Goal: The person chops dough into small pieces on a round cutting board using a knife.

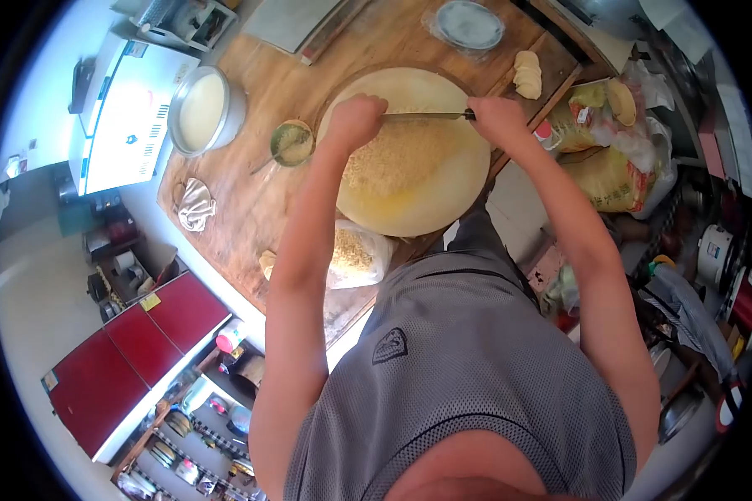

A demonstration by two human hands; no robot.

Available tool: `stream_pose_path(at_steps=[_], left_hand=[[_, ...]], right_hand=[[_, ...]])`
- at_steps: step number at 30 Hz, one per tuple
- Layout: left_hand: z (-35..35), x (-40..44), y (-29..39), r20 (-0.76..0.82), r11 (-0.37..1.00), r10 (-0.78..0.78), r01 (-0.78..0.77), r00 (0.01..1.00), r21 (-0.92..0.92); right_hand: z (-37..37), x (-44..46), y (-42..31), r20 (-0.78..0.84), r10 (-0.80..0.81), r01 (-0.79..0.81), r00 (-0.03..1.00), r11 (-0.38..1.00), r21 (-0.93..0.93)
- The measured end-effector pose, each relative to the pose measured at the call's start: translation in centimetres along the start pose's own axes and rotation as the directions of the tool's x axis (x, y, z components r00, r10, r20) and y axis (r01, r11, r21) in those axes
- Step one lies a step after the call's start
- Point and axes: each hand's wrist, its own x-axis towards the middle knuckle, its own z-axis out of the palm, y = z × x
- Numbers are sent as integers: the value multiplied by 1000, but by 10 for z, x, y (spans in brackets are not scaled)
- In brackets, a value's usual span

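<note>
A long knife lies crosswise over the far part of a round cutting board. My right hand is closed around its dark handle. At the opposite end, my left hand is closed on the knife; its fingers hide that end. Finely chopped yellowish food is spread over the board below the blade, with a brighter yellow patch near the front. Close to my left forearm, a clear plastic bag holds more yellowish bits.
Left of the board stand a green bowl with pale contents and a large metal pot holding something whitish. A crumpled cloth lies near the table's left edge. A wrapped plate and pale round pieces sit at the far side.
</note>
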Motion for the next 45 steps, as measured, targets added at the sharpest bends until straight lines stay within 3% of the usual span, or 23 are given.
stream_pose_path(at_steps=[2, 4, 6, 8, 10, 17, 24, 29, 40, 45], left_hand=[[0, -13, 0, 33, 1000, -16, 16, 999, 5], [-25, -16, 6, -24, 994, 59, -61, 998, -86], [-38, -29, 1, 26, 988, 121, -118, 992, -100], [-48, -39, -12, 56, 977, 193, -187, 980, -99], [-53, -58, -20, 240, 963, 263, -241, 934, -117], [-54, -99, -51, 400, 938, 338, -341, 852, -66], [-43, -98, -61, 460, 941, 329, -325, 825, -90], [-37, -68, -49, 452, 934, 353, -339, 819, -114], [-63, 2, 19, 205, 798, 594, -602, 778, -29], [-68, -29, 10, 348, 870, 471, -493, 810, -30]], right_hand=[[-8, -13, -7, 30, 8, -7, 1000, 1000, -8], [-23, -25, -19, 40, 17, -16, 999, 1000, -25], [-25, -58, -47, 47, 65, -69, 997, 994, 87], [-5, -87, -77, 196, 86, -136, 977, 957, 256], [4, -109, -114, 362, 47, -198, 931, 898, 392], [46, -128, -182, 408, -45, -232, 912, 763, 603], [73, -133, -201, 410, -40, -261, 911, 713, 651], [64, -133, -188, 426, 78, -345, 901, 723, 598], [27, -164, -143, 293, 241, -367, 925, 760, 536], [30, -162, -150, 347, 188, -363, 919, 752, 551]])
